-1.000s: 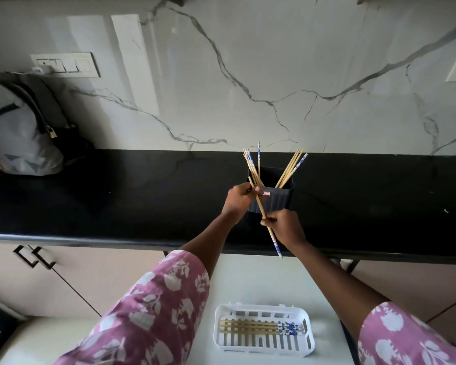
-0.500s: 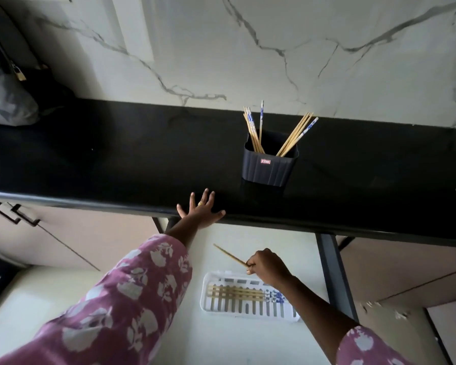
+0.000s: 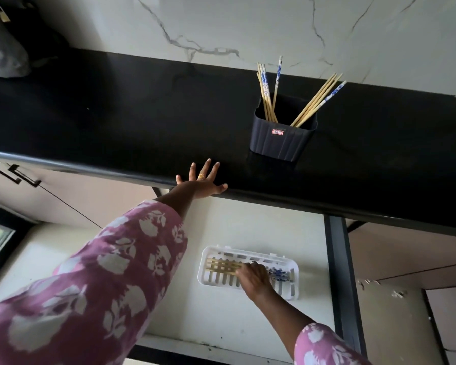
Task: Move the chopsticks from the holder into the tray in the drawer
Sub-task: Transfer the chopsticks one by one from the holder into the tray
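A dark ribbed holder (image 3: 282, 143) stands on the black counter (image 3: 116, 114) with several bamboo chopsticks (image 3: 267, 96) upright in it, some with blue-patterned ends. Below, a white slotted tray (image 3: 248, 252) lies in the open drawer (image 3: 221, 312). Several chopsticks (image 3: 221, 267) lie lengthwise in the tray. My right hand (image 3: 254, 279) is down in the tray, its fingers curled on a chopstick lying among the others. It hides their middle part. My left hand (image 3: 201, 181) rests flat on the counter's front edge, fingers spread, left of the holder.
A grey bag (image 3: 3, 48) sits on the counter at the far left. Cabinet doors with dark handles (image 3: 13, 175) are left of the drawer. A dark vertical rail (image 3: 340, 272) bounds the drawer on the right. A marble wall rises behind the counter.
My right hand has carried one chopstick from the holder down into the tray. My left hand let go of the holder and settled flat on the counter edge.
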### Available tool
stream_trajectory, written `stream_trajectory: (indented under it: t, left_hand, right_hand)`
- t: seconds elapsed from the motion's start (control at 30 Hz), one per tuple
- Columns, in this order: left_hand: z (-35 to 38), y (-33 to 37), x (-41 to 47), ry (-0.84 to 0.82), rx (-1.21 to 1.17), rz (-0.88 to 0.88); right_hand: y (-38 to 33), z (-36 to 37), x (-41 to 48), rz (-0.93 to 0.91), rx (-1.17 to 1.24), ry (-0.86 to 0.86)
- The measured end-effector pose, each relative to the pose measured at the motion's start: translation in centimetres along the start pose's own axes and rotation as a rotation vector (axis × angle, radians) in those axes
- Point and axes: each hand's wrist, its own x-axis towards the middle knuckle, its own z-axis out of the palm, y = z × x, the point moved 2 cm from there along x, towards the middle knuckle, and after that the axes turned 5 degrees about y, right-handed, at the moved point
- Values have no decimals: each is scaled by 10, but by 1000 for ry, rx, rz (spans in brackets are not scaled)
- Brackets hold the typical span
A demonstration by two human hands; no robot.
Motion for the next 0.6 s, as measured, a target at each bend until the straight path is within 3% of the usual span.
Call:
stream_trajectory:
  t: [0.3, 0.6]
  left_hand:
    - [3, 1, 0, 38, -25, -42]
    - [3, 6, -2, 74, -53, -90]
  right_hand:
    - [1, -9, 6, -132, -90, -8]
    - [15, -18, 7, -225, -209, 137]
